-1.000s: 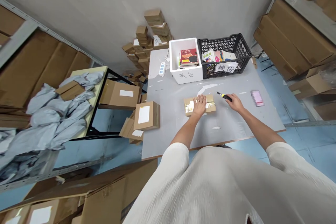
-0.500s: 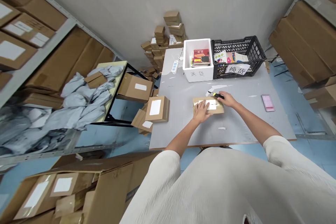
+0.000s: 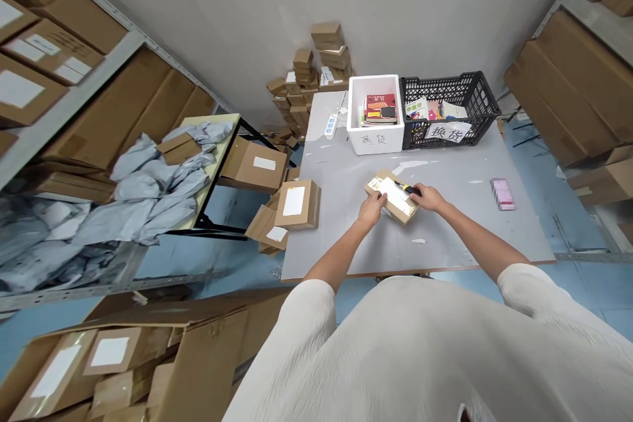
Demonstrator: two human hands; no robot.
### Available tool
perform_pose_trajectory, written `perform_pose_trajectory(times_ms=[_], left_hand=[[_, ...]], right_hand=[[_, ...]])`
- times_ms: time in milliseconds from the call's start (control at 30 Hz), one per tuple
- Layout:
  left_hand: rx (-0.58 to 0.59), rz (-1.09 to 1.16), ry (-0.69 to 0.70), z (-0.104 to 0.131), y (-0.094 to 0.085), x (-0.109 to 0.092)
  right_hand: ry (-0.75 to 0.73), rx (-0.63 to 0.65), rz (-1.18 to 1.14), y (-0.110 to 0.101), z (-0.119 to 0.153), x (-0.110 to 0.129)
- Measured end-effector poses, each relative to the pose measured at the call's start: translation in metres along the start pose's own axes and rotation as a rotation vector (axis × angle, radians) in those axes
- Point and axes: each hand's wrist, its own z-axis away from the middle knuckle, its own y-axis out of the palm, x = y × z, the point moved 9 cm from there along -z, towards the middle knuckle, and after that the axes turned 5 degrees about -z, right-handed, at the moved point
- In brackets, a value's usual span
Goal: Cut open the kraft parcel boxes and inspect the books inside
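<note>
A small cardboard box [image 3: 395, 200] with a white label and clear tape sits at a slant over the grey table [image 3: 341, 244]. My left hand [image 3: 372, 207] grips its left side, thumb on top near the label. At the box's right side is my right hand [image 3: 426, 198], its fingers closed round a black and yellow utility knife [image 3: 409, 189]. The knife points to the upper left, across the box's far edge. Whether the right fingers also press on the box is hard to make out.
A white foam box [image 3: 376, 138] and a black crate [image 3: 450, 109], both with books, stand at the back. Another carton [image 3: 297, 204] is at the table's left edge. A pink patterned item [image 3: 503, 194] lies right. Grey parcels [image 3: 163, 178] and a large open carton [image 3: 208, 356] are to the left.
The small box has turned clockwise from lying square to slanted. My left hand has gone from flat on its top to gripping its left side. The knife remains in my right hand.
</note>
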Motion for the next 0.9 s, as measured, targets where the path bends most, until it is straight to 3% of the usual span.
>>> perform_pose_trajectory(times_ms=[167, 300, 500, 667, 900], left_hand=[[-0.063, 0.030, -0.034, -0.008, -0.012, -0.005], [-0.033, 0.050, -0.095, -0.010, -0.005, -0.023], [0.081, 0.067, -0.173, -0.012, 0.016, -0.040], [0.171, -0.008, 0.007, -0.020, 0.018, -0.051], [0.252, -0.135, 0.251, -0.022, 0.018, -0.050]], right_hand=[[0.001, 0.032, -0.203, 0.026, 0.023, 0.011], [-0.015, 0.085, -0.432, 0.046, 0.026, 0.016], [0.024, -0.144, -0.388, 0.017, 0.000, -0.007], [-0.001, -0.218, -0.373, 0.000, -0.018, -0.016], [0.080, -0.192, -0.421, 0.008, -0.011, -0.030]])
